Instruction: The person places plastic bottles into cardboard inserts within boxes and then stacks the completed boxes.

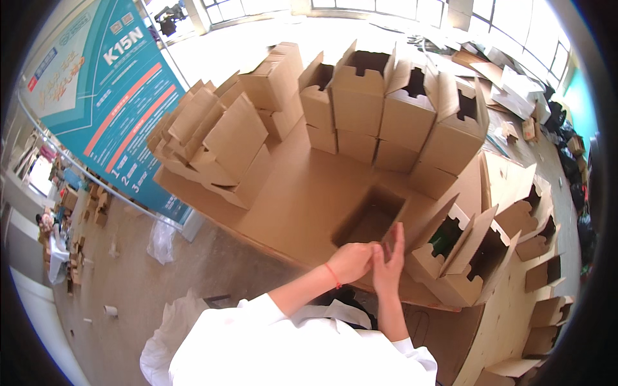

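An open-topped cardboard box (pixel 364 225), smeared by motion, sits at the near middle of the cardboard-covered table. At its near edge, my left hand (pixel 353 262) has its fingers closed; they seem to grip the box wall, though the contact is partly hidden. My right hand (pixel 389 265) is beside it at the box's near right corner. Its fingers are stretched upward along the box's right side, and its thumb is close to the left hand's fingertips. What lies inside the box cannot be made out.
Tall open cartons (pixel 360 106) stand in a row at the back, with flattened or partly folded cartons (pixel 222 145) at the left. Open boxes (pixel 450 264), one with something green inside, stand at the right. A teal banner (pixel 122 103) rises at far left; more boxes (pixel 547 312) line the right.
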The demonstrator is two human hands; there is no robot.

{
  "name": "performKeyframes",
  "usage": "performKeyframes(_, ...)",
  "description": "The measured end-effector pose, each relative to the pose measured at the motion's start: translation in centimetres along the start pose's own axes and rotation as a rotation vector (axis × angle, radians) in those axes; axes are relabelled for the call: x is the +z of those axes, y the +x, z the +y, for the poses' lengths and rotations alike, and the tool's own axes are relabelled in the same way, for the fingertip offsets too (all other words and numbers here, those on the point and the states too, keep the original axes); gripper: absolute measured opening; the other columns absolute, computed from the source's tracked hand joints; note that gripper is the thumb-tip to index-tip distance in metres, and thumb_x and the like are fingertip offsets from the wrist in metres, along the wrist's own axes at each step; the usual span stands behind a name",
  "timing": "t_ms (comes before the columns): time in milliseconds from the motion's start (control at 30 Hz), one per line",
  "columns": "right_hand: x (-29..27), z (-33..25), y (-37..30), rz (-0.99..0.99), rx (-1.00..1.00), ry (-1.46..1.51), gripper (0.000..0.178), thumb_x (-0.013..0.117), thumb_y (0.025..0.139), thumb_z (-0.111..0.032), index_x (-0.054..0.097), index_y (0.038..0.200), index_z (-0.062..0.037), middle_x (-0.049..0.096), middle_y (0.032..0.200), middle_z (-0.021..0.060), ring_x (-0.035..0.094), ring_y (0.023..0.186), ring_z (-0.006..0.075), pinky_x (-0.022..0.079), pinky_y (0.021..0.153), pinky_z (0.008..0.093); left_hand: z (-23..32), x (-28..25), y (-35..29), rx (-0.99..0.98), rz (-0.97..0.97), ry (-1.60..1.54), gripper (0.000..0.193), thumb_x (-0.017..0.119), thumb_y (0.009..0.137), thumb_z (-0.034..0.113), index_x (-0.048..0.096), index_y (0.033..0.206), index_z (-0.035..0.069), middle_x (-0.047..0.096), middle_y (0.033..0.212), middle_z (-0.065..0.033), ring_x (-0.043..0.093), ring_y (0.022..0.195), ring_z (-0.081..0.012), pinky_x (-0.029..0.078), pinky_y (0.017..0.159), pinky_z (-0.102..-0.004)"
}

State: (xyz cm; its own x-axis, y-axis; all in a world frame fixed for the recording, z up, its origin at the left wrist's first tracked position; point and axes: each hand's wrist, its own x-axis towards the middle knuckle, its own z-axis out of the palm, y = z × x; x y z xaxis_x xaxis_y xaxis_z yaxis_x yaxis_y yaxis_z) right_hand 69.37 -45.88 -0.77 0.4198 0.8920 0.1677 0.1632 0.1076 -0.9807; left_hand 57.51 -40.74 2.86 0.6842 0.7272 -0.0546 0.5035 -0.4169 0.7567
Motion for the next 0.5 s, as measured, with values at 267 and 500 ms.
performKeyframes(267,-1.0,0.6,0.6,0.124,-0.016,-0.126,0.067,0.049,0.085,-0.002,0.027,0.148,-0.0083,0.034,0.146,0.0149,0.033,0.136,0.0288,0.032,0.109,0.0447,-3.0,-11.5,-3.5,0.329,0.709,0.204,0.035,0.068,0.080,0.015,0.061,0.113,0.005,0.060,0.115,-0.0147,0.053,0.116,-0.0331,0.045,0.097,-0.0445)
performKeyframes(500,0.3,0.3,-0.1,0.207,-0.015,-0.103,0.062,0.043,0.087,-0.002,0.028,0.147,-0.0064,0.035,0.145,0.0172,0.037,0.133,0.0287,0.033,0.109,0.0410,-15.6,-28.5,-7.1,-0.254,1.082,0.534,0.061,0.069,0.081,0.036,0.052,0.123,-0.005,0.058,0.115,-0.0247,0.053,0.112,-0.0368,0.033,0.106,-0.0463)
